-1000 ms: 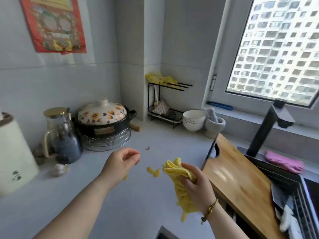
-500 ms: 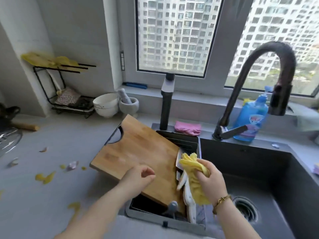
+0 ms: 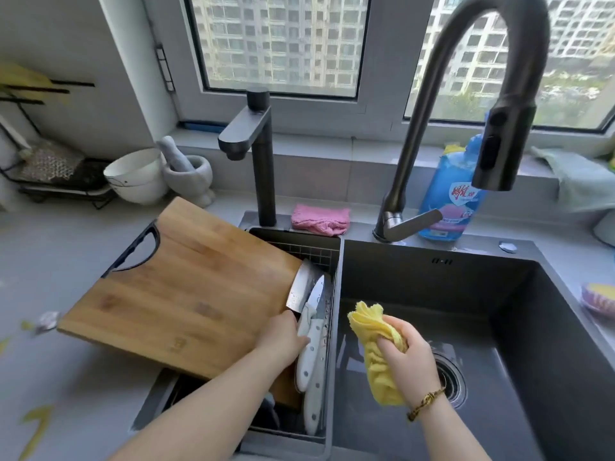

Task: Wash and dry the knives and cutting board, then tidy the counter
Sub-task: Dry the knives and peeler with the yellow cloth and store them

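Cutting board point(image 3: 186, 294): near right corner hidden under the left forearm point(image 3: 216, 404); the board covers most of the drain basket point(image 3: 309, 252) below it. Two white-handled knives point(image 3: 314, 297): blades partly under the board's edge, upper handle's middle covered by the gripping left hand point(image 3: 283, 337); yellow cloth point(image 3: 369, 324): middle buried in the gripping right hand point(image 3: 409, 357). Wire rack point(image 3: 50, 181) cut by the left edge and blurred; yellow scraps point(image 3: 36, 424) on the counter point(image 3: 83, 377) smeared; blue bottle point(image 3: 446, 181) label unreadable, top behind the faucet head point(image 3: 499, 144); striped object point(image 3: 599, 297) cut by the right edge.
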